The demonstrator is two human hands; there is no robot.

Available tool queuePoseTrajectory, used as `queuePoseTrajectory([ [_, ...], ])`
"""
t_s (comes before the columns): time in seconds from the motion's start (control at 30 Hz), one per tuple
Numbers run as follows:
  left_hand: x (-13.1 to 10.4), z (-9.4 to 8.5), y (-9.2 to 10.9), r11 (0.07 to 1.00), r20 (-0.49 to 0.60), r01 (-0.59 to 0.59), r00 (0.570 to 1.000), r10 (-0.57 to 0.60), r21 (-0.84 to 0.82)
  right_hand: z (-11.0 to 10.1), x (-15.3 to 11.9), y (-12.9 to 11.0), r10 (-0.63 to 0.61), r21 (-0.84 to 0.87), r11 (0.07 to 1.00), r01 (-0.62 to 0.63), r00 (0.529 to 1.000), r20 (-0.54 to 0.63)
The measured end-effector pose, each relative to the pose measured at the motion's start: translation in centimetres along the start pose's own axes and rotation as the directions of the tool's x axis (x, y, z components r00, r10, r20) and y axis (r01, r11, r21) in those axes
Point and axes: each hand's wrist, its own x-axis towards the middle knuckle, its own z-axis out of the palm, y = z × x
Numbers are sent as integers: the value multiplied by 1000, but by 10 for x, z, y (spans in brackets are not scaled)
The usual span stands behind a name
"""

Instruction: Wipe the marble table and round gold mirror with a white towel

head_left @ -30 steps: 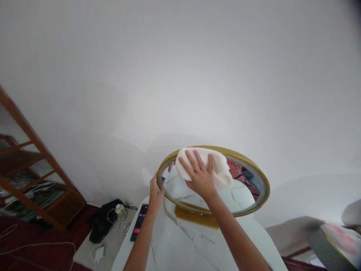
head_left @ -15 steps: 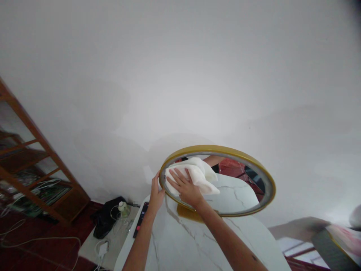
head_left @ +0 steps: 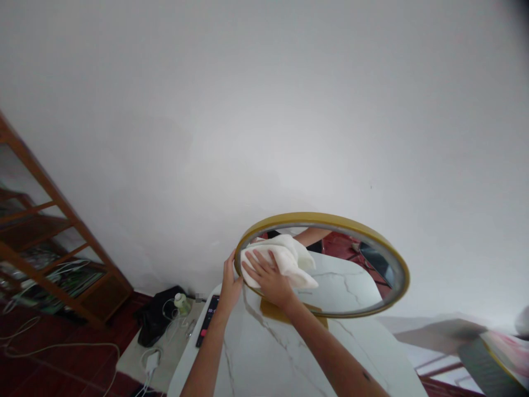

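An oval-looking mirror (head_left: 347, 286) with a gold frame stands tilted on a gold base (head_left: 273, 310). My left hand (head_left: 230, 284) is closed on the frame at the mirror's left edge, thumb at the front. With my right hand (head_left: 270, 278) I hold a folded white cloth (head_left: 297, 270) against the left part of the glass. The fingers of that hand lie over the cloth, and its thumb is hidden. Loose folds of cloth spread to the right, and the glass reflects the cloth, an arm and the tabletop.
The mirror stands on a white marbled table (head_left: 264, 358) against a wall. A phone (head_left: 207, 320) lies at the table's left edge. Beyond it, a lower surface bears a small bottle (head_left: 182, 304), a black bag (head_left: 155, 317) and a charger (head_left: 152, 363). A wooden shelf (head_left: 61, 220) stands left.
My right hand and the cloth have shifted slightly left and down over the glass. The mirror's right end sits a little further right. My left hand keeps its hold on the frame.
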Motion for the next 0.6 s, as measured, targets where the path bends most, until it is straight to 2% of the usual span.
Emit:
queuePoseTrajectory([
  [0.07, 0, 0, 0, 1000, 3, 6, 1000, -6, 6, 12, -4, -4, -32, -5, 999, 32, 999, -16],
  [0.13, 0, -1, -1, 1000, 5, 12, 1000, -12, 11, 12, -3, -4, -37, -4, 999, 37, 999, -30],
  [0.33, 1, -2, -4, 1000, 19, -11, 1000, 10, 3, -31, 18, 5, 152, 26, 988, -151, 988, -34],
  [0.4, 1, -1, -4, 1000, 15, -3, 1000, 3, -5, -33, 20, 5, 155, 32, 988, -154, 987, -34],
  [0.47, 0, 0, -5, 1000, 9, 12, 1000, -12, -16, -24, 16, 3, 108, 22, 994, -108, 994, -34],
  [0.6, -2, -1, -5, 999, 21, 37, 999, -36, -40, 9, 2, -4, -22, -4, 1000, 22, 999, -42],
])
